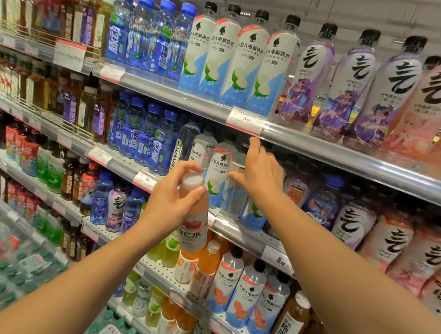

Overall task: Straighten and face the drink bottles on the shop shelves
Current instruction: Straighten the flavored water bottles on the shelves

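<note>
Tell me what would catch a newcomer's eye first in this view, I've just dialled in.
The two bare arms reaching in from below: the left hand grips a pink cherry drink bottle by its white cap, held out in front of the shelves. The right hand reaches to a clear bottle among the white-and-blue bottles on the second shelf. Above, a row of purple and pink bottles with bold black characters fills the top shelf's right side.

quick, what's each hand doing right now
Left hand: grips the cherry drink bottle by its white cap.
Right hand: open, fingers spread, reaching onto a clear bottle on the second shelf.
</note>
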`<move>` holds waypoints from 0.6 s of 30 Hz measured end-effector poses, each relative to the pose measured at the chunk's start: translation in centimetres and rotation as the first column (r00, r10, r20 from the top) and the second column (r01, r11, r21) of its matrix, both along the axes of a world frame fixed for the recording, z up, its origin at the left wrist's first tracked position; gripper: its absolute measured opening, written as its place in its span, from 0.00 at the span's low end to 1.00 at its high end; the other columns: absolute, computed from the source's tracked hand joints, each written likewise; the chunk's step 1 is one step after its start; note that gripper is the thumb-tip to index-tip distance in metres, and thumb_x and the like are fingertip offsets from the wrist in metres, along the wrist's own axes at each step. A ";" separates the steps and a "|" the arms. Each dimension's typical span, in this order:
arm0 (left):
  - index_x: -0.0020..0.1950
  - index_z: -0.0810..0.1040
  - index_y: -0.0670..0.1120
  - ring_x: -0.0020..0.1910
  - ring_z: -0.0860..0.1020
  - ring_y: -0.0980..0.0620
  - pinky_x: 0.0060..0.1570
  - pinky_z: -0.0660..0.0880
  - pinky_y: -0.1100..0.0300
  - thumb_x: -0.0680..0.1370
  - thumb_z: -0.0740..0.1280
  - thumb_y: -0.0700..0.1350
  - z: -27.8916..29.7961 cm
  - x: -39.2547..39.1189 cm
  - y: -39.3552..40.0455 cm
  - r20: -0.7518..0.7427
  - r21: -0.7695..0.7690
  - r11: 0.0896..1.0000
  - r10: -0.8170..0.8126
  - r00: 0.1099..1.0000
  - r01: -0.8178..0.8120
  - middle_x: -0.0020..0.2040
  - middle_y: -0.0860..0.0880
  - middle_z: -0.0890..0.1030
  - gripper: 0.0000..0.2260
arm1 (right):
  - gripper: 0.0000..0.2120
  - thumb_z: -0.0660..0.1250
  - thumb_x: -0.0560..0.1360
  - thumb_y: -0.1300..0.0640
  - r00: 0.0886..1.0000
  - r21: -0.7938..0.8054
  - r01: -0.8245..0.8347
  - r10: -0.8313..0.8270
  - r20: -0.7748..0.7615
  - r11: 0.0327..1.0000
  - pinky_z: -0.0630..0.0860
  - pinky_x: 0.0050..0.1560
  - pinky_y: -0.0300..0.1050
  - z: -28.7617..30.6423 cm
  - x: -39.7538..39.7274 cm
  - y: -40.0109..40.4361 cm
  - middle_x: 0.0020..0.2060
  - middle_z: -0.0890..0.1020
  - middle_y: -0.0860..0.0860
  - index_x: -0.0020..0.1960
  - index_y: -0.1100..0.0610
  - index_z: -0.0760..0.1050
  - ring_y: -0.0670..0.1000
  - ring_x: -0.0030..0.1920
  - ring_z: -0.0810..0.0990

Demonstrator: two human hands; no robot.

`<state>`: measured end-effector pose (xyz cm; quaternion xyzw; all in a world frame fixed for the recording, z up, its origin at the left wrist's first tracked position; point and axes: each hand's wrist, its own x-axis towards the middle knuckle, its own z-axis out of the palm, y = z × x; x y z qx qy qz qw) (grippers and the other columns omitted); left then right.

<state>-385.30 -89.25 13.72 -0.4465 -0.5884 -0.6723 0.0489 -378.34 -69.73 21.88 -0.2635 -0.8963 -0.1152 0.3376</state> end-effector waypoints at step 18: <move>0.60 0.75 0.56 0.50 0.80 0.55 0.48 0.80 0.55 0.79 0.71 0.44 0.1 0.1 1.1 0.020 -0.025 1.000 -0.017 1.000 0.018 0.52 0.57 0.80 0.13 | 0.24 0.73 0.71 0.35 0.975 -0.087 0.011 0.009 0.222 0.996 0.68 0.35 0.46 3.3 -0.7 2.8 0.39 0.73 0.49 0.45 0.53 0.68 0.53 0.45 0.75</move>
